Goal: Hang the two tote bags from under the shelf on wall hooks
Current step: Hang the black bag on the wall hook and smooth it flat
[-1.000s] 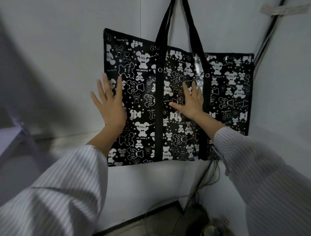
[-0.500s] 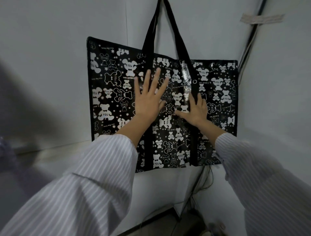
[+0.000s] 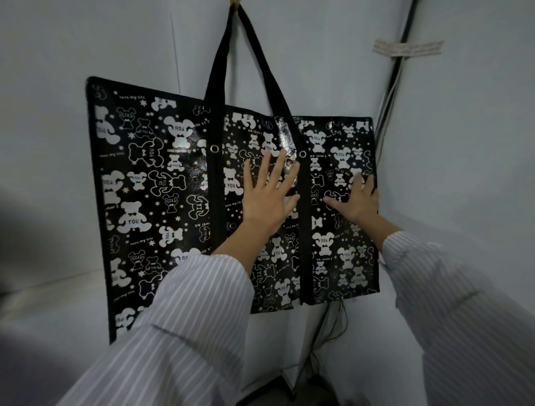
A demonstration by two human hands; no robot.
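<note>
A large black tote bag (image 3: 162, 185) printed with white bears hangs flat against the white wall. Its black straps (image 3: 218, 72) run up to a small wall hook (image 3: 235, 2) at the top edge of the view. My left hand (image 3: 267, 197) lies flat on the bag's middle, fingers spread, between the two vertical strap bands. My right hand (image 3: 357, 200) presses flat on the bag near its right edge. Neither hand grips anything. Only this one bag is in view.
The bag hangs in a room corner; the side wall (image 3: 463, 174) meets it on the right. Dark cables (image 3: 393, 81) run down the corner, held by a strip of tape (image 3: 408, 47), and continue below the bag to the dark floor (image 3: 289, 391).
My left hand slid from the bag's left part to its middle. My right hand moved right, toward the bag's right edge. The view shifted, showing the hook at the top.
</note>
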